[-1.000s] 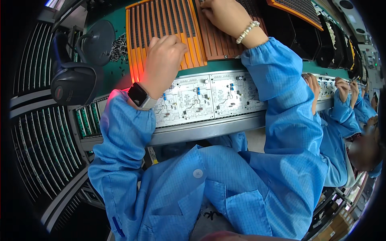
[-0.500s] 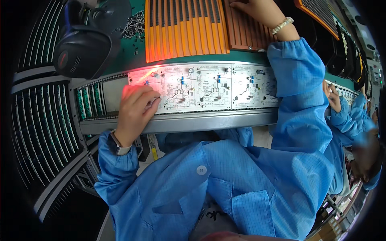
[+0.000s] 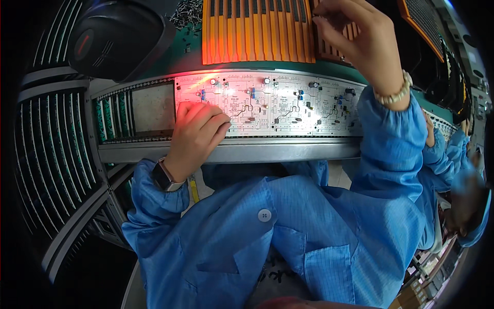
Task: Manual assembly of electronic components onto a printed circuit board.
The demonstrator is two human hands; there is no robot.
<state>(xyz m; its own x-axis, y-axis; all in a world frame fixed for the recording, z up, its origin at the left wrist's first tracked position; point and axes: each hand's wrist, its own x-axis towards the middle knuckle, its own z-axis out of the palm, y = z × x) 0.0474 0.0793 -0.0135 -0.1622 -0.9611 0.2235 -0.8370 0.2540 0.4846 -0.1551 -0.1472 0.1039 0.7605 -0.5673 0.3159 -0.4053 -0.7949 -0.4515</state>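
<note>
A white printed circuit board panel (image 3: pixel 288 110) lies in a metal rail, bearing blue parts, round capacitors and small black components. My left hand (image 3: pixel 200 131) rests over its left end, fingers curled and pressed together; whatever is in them is hidden. Red light falls on that end of the panel. Farther right, my right hand (image 3: pixel 360 33) is raised beside a brown slotted tray (image 3: pixel 332 49), thumb and fingertips drawn together. I cannot make out what they hold. An orange slotted tray (image 3: pixel 257 46) with rows of black parts stands behind the panel.
A black rounded device (image 3: pixel 118 44) stands at the back left, by a pile of small leaded components (image 3: pixel 188 14) on the green mat. Racks of boards (image 3: pixel 54 165) line the left side. The metal rail's front edge (image 3: pixel 288 152) runs before me. At right, co-workers in blue sit along the bench.
My right hand has come up from the brown tray and drawn nearer, its fingers now pinched. My left hand stays on the panel's left end. The view has shifted slightly.
</note>
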